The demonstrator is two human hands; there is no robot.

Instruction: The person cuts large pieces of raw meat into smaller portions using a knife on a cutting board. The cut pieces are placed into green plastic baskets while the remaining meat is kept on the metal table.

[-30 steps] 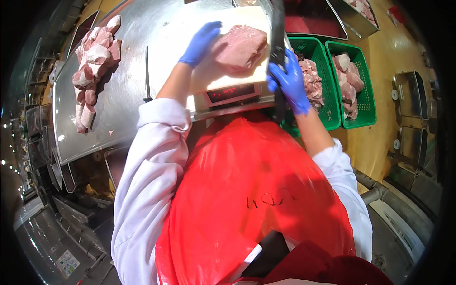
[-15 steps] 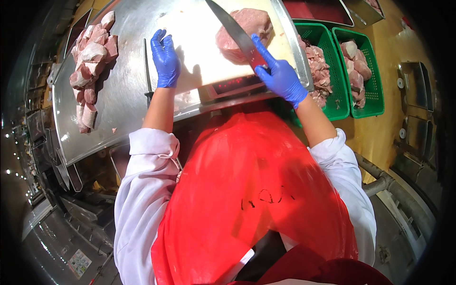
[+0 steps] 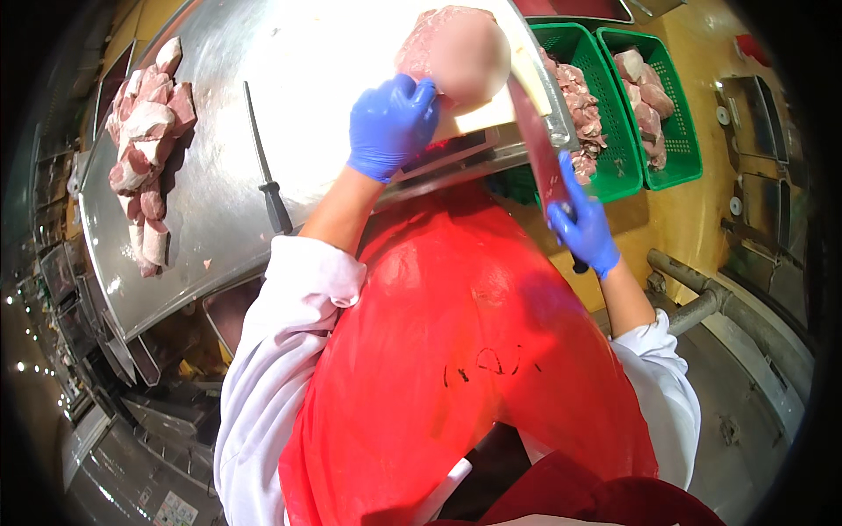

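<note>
Fingers of the left hand are curled against the meat slab. A knife is gripped tightly by the right hand, beside the green crates.

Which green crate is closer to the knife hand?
The left green crate, beside the table edge; the right hand hangs just below it, the other crate farther right.
</note>
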